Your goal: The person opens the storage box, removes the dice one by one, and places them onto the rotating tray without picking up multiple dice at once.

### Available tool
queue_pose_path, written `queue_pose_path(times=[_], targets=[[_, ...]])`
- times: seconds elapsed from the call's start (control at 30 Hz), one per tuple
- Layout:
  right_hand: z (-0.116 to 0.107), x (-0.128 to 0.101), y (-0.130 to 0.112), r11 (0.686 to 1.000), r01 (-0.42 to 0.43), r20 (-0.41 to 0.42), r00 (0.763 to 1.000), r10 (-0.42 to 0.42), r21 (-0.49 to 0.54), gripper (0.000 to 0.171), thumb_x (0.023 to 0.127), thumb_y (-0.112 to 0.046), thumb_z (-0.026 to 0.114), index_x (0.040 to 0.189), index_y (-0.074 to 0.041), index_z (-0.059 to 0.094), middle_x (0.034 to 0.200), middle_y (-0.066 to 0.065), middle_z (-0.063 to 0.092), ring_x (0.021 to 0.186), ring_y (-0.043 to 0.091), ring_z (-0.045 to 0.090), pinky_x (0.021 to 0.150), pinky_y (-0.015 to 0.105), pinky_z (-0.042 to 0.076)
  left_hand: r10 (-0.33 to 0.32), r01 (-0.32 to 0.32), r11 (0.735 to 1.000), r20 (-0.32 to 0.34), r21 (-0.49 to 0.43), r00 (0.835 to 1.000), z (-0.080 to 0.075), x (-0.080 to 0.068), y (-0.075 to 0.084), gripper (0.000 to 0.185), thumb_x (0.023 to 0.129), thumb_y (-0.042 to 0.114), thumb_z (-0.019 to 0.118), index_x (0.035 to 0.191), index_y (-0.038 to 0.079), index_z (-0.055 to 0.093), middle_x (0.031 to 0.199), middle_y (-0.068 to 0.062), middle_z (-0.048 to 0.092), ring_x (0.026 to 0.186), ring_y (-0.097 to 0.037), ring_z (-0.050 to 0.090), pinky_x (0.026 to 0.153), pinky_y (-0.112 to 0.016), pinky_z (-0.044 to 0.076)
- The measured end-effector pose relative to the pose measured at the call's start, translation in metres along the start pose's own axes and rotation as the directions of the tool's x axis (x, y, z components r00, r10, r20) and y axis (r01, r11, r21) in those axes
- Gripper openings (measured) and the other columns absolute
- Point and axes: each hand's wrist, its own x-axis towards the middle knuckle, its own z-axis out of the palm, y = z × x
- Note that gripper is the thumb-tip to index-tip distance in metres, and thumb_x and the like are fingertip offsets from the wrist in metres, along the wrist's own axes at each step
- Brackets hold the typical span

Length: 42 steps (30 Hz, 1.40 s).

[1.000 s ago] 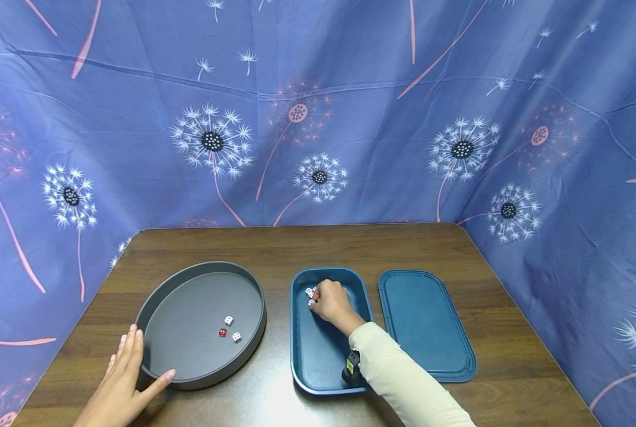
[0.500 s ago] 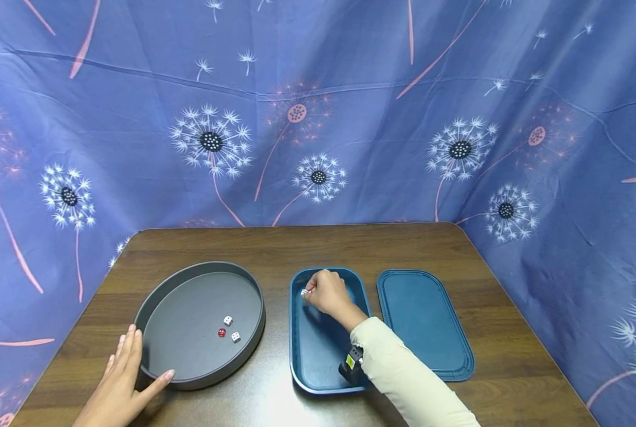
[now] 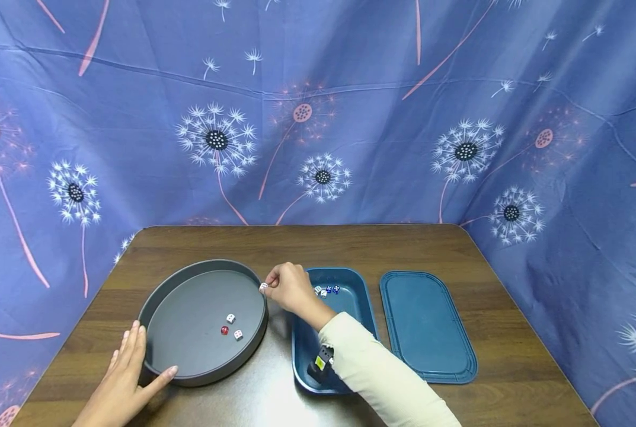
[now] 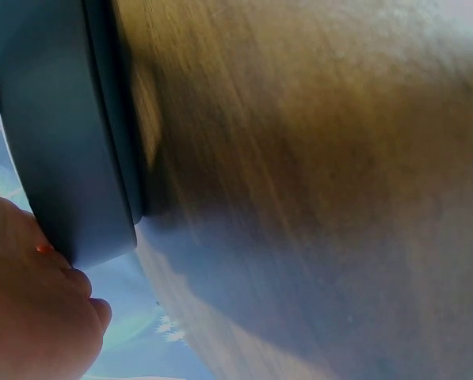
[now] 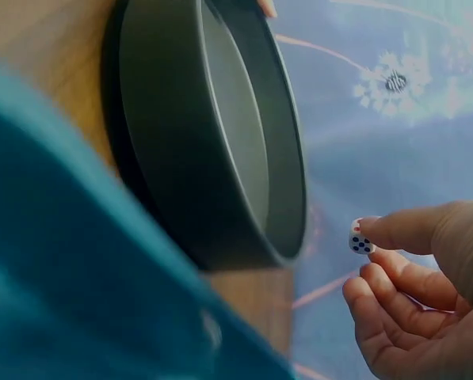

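Note:
Between thumb and fingertip, my right hand (image 3: 291, 289) pinches a white die (image 5: 361, 237) with dark pips. In the head view that hand is over the gap between the round dark grey pan (image 3: 160, 296) and the blue tray (image 3: 295, 356), the die overlapping the pan's right rim. My left hand (image 3: 120, 373) rests against the pan's left side, fingers straight and thumb spread along the near rim. Inside the pan lie a red die (image 3: 224, 330), a white die (image 3: 230, 318) and another white die (image 3: 238, 335). White dice (image 3: 323, 293) and blue dice (image 3: 336, 289) lie in the tray's far part.
A flat blue lid (image 3: 430, 326) lies right of the tray on the wooden table (image 3: 350, 243). Behind the table hangs a blue cloth (image 3: 371, 148) with dandelion prints. The right forearm's sleeve (image 3: 387, 373) crosses over the tray.
My right hand has lifted out of the tray with the white die and moved left to the pan's rim, uncovering the dice left in the tray. The left hand stays at the pan.

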Motion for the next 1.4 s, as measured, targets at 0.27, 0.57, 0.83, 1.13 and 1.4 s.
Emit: queue_pose_path(times=[0.27,0.57,0.83,1.13,1.4], targets=[[0.035,-0.002,-0.017,0.999,0.03,0.014,0.999,-0.029,-0.017,0.01,0.074,-0.02,0.081,0.072,-0.016,0.073,0.061,-0.014,0.06,0.056,-0.002,0.049,0.056,0.017,0.04,0.004,-0.004,1.0,-0.008,0.004,1.0,0.0,0.0,0.0,0.103,0.089,0.043,0.065,0.148,-0.011,0.001,0.157,-0.02,-0.016,0.143,-0.039,-0.016,0.112,-0.056,-0.014],[0.069,-0.01,-0.024,0.998,0.037,-0.003,0.999,-0.037,-0.042,0.013,0.071,-0.018,0.083,0.066,-0.015,0.071,0.056,-0.014,0.058,0.054,-0.003,0.046,0.057,0.018,0.038,0.001,-0.001,1.0,-0.011,0.009,1.0,0.001,-0.001,0.001,0.103,0.089,0.043,0.065,0.148,-0.011,0.001,0.157,-0.021,-0.015,0.143,-0.04,-0.014,0.113,-0.054,-0.014],[0.084,-0.017,-0.026,0.987,0.067,-0.03,0.997,-0.072,-0.144,0.016,0.073,-0.02,0.081,0.066,-0.017,0.068,0.061,-0.009,0.06,0.059,0.007,0.056,0.055,0.021,0.043,-0.035,0.034,0.999,0.026,0.018,0.999,0.0,-0.001,0.001,0.105,0.089,0.046,0.063,0.147,-0.013,-0.002,0.155,-0.027,-0.015,0.142,-0.045,-0.013,0.112,-0.053,-0.017],[0.094,-0.02,-0.024,0.951,0.093,-0.014,0.995,-0.102,-0.296,0.023,0.073,-0.019,0.08,0.06,-0.019,0.061,0.064,-0.006,0.058,0.062,0.013,0.062,0.055,0.024,0.048,-0.017,0.016,1.0,0.007,0.009,1.0,0.001,-0.001,0.002,0.104,0.089,0.043,0.064,0.148,-0.012,-0.001,0.156,-0.023,-0.016,0.142,-0.043,-0.015,0.112,-0.052,-0.017],[0.095,-0.02,-0.025,0.945,0.108,-0.002,0.993,-0.114,-0.308,0.037,0.073,-0.018,0.079,0.051,-0.018,0.05,0.058,-0.006,0.049,0.054,0.008,0.049,0.049,0.024,0.042,-0.03,0.029,1.0,0.024,0.007,0.999,0.001,0.0,0.002,0.104,0.09,0.044,0.063,0.147,-0.012,-0.003,0.156,-0.025,-0.016,0.142,-0.043,-0.015,0.111,-0.055,-0.016]])
